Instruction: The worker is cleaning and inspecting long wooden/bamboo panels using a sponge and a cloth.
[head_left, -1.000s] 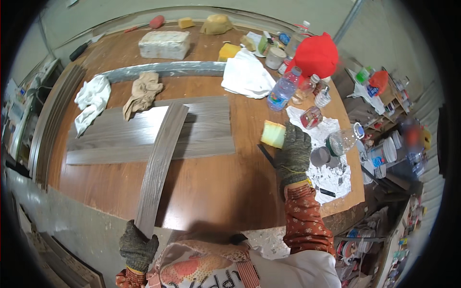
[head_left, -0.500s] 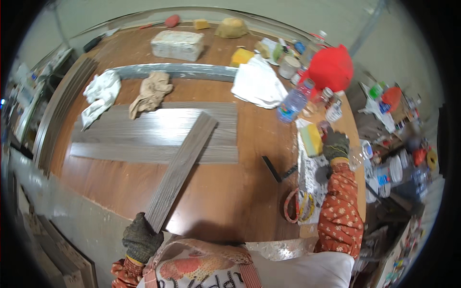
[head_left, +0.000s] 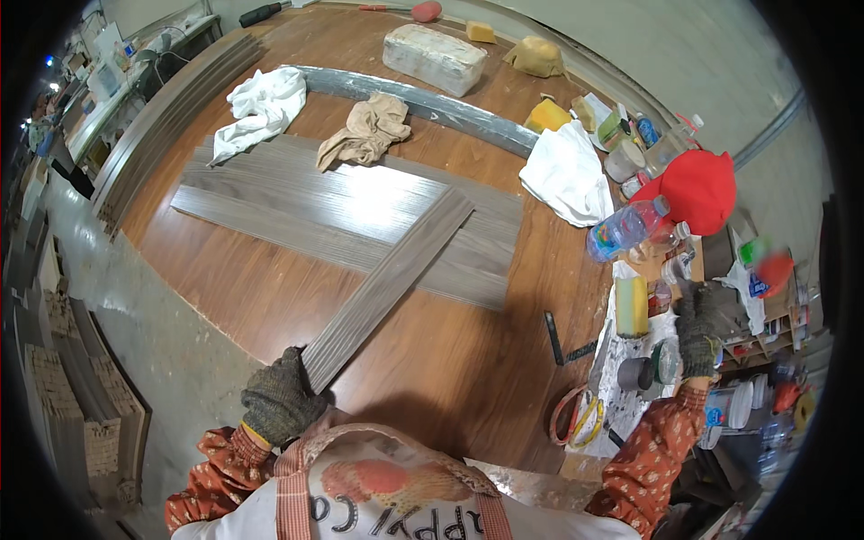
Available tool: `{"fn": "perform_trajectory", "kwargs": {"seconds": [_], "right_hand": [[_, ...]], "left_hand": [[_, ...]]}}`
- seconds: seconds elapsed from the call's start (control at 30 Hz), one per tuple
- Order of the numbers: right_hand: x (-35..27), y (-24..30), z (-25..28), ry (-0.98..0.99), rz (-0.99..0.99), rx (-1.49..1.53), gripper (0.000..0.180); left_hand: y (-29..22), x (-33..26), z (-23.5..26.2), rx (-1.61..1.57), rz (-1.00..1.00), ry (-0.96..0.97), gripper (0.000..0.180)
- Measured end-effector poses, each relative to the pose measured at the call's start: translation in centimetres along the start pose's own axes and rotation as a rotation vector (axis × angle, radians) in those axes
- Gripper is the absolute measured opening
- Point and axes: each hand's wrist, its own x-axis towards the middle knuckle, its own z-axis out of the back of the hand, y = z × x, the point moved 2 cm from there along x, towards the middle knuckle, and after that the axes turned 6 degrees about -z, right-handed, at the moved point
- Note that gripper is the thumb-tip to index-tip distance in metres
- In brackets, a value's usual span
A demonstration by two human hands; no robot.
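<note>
Plank point(head_left: 387, 283), long, narrow and grey-brown, lies slanted across the middle of the frame, its far end resting on a wider stack of grey boards point(head_left: 297, 202) and its near end at the lower left centre. The gloved left hand point(head_left: 279, 400) is curled around that near end, gripping it at the edge of the brown desk point(head_left: 450, 360). The gloved right hand point(head_left: 702, 328) is at the right of the frame, over a cluttered paper-covered patch, fingers bent inward; whether it holds anything I cannot tell. Just left of it stands a yellow sponge block point(head_left: 632, 306), and below it a grey tape roll point(head_left: 635, 373). A plastic bottle point(head_left: 625, 229) and a red cap point(head_left: 700, 191) lie further up. White cloth point(head_left: 263, 108) and a tan rag point(head_left: 367, 133) lie in the upper left.
</note>
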Motion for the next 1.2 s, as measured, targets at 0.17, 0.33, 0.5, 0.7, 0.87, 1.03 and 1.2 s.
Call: {"fn": "perform_trajectory", "kwargs": {"seconds": [0.17,0.33,0.5,0.7,0.87,1.03,1.2], "right_hand": [[-7.5,8.2,-12.0,0.402,0.104,0.513,0.022],[-13.9,19.2,-18.9,0.865,0.176,1.303,0.011],[-15.4,21.0,-22.0,0.923,0.078,1.044,0.021],[-16.6,22.1,-22.1,0.139,0.805,0.563,0.023],[-17.8,22.8,-21.3,0.019,0.774,0.355,0.027],[-18.2,23.1,-21.6,-0.094,0.747,0.271,0.032],[-18.0,22.9,-22.5,-0.032,0.717,0.217,0.035]], "left_hand": [[-0.3,0.0,0.1,-0.011,-0.032,-0.003,0.065],[0.2,-0.1,-0.7,-0.034,-0.014,0.095,0.079],[1.8,-0.4,-2.0,-0.060,-0.052,0.045,0.079],[1.9,-0.5,-1.3,-0.103,-0.020,0.102,0.078],[1.8,-0.6,-1.0,-0.107,-0.008,0.096,0.078],[1.8,-0.5,-1.5,-0.115,-0.025,0.089,0.076],[1.9,-0.3,-1.6,-0.120,-0.028,0.114,0.076]]}}
